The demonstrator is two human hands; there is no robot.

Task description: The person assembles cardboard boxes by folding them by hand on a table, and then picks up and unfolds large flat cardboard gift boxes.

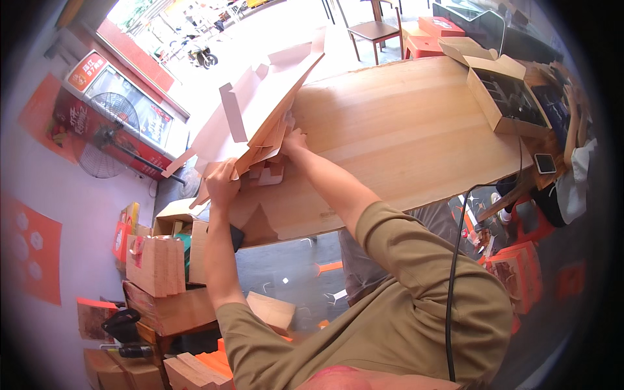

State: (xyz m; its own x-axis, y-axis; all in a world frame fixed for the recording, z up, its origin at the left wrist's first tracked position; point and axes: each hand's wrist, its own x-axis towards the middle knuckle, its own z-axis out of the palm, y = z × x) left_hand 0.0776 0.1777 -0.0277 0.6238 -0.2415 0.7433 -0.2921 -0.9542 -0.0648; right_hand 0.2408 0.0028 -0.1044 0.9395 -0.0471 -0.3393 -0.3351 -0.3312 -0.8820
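Note:
Several unfolded cardboard box blanks [224,133], pale on the upper face and brown beneath, stand tilted in a loose stack over the table's left end. Cut flaps and slots show along their edges. My left hand [223,183] is closed round their near lower edge. At their right edge, low over the wooden table [396,123], my right hand [296,142] has its fingers curled against the blanks. The blanks hide part of those fingers. A small folded flap [268,174] shows under the stack between my hands.
An open carton [504,97] with dark contents stands at the table's far right, near a phone [545,164] and another person's arm [573,120]. Stacked cardboard packs [155,266] and cartons fill the lower left. A standing fan [107,133] is by the left wall. A black cable [453,279] crosses my shoulder.

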